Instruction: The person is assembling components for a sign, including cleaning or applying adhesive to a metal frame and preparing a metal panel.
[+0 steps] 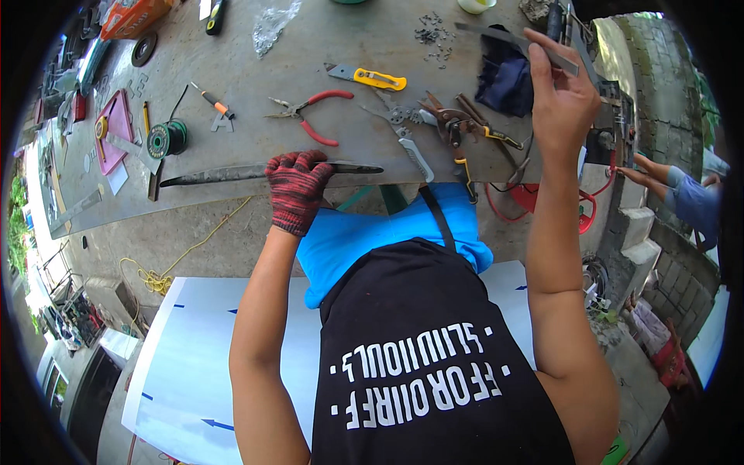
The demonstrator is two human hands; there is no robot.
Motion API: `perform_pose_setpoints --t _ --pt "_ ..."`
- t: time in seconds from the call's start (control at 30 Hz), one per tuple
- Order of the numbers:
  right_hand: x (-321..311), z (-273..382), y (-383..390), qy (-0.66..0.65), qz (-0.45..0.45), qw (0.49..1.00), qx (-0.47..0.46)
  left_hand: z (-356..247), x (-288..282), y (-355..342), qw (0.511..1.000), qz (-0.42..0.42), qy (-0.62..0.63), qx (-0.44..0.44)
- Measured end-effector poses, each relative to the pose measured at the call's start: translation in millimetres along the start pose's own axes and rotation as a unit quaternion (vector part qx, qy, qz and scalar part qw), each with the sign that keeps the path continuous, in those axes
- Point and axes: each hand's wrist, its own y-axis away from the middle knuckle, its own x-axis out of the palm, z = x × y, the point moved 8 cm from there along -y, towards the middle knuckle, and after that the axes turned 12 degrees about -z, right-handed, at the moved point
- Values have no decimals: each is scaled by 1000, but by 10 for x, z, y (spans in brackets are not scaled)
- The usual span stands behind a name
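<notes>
Nearer the person than the red-handled pliers [293, 111], a long dark strip [232, 176] lay just inside the near edge of the table [232, 66], and the gloved left hand [297, 190] was closed over it from above, fingers curled across; how hard it pressed could not be told. Well to the right of the pliers, the bare right hand [566, 101] pinched a flat grey bar [496, 35] between thumb and fingers, the bar's free end pointing back over the far side of the pliers. Good handling called for a firm left hold so the strip would not rock, fingertips off its edges (only that hand wore a glove), and a pinch tight enough to stop the bar twisting. On the person's side of the pliers there was little margin, the strip being so close to the table's rim. Right of the pliers, a grey-handled knife [417, 159] and rusty snips [453, 124] crowded the way between the hands, and a yellow utility knife [380, 79] lay just beyond the pliers. Freer room opened farther beyond them, toward some crumpled clear plastic [273, 29]; any crossing with the bar was best made high.
</notes>
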Motion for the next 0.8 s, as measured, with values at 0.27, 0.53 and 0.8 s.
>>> perform_pose_setpoints --t 0.27,0.53,0.8 --pt "334 -1327 -906 274 -98 956 -41 -41 6 7 1000 -14 -11 19" --pt "851 -2072 -711 209 -52 948 234 -24 39 27 999 -30 -12 39" --pt "420 -2291 -387 195 68 928 309 -24 53 3 999 -31 -10 31"
